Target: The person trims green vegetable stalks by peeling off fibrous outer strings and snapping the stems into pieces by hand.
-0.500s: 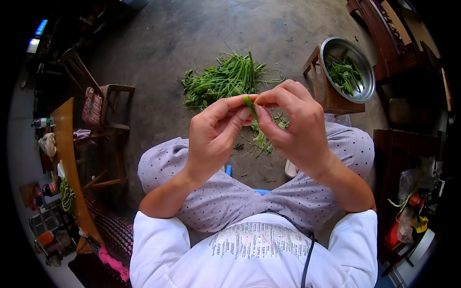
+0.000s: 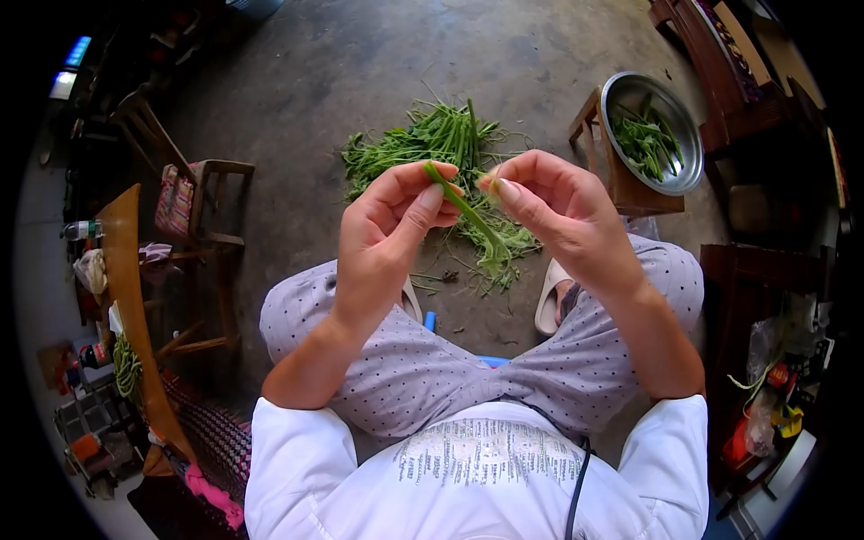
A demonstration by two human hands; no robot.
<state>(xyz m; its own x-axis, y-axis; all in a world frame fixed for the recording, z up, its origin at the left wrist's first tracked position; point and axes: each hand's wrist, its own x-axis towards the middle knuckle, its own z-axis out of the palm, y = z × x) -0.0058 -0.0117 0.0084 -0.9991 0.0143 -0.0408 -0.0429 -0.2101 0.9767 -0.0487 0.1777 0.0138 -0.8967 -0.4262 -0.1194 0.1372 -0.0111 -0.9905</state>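
My left hand (image 2: 396,216) pinches a green leafy stem (image 2: 463,205) between thumb and forefinger; it slants down to the right and ends in a pale, leafy tip. Close by on the right, my right hand (image 2: 558,207) is closed at the fingertips on a small pale strand (image 2: 487,180), apart from the stem. Beyond my hands, a heap of green leafy stems (image 2: 409,148) lies on the concrete floor. Under the held stem is a smaller pile of pale green scraps and thin strands (image 2: 513,238).
A metal basin (image 2: 607,90) with green pieces (image 2: 646,144) stands on a wooden stool (image 2: 625,193) at the right. To the left are a wooden chair (image 2: 193,193) and a wooden table (image 2: 126,270). Dark wooden furniture (image 2: 756,126) lines the right side.
My hands have drawn apart from their meeting point. The stem now shows at full length in my left hand, while my right hand has moved right, off the stem.
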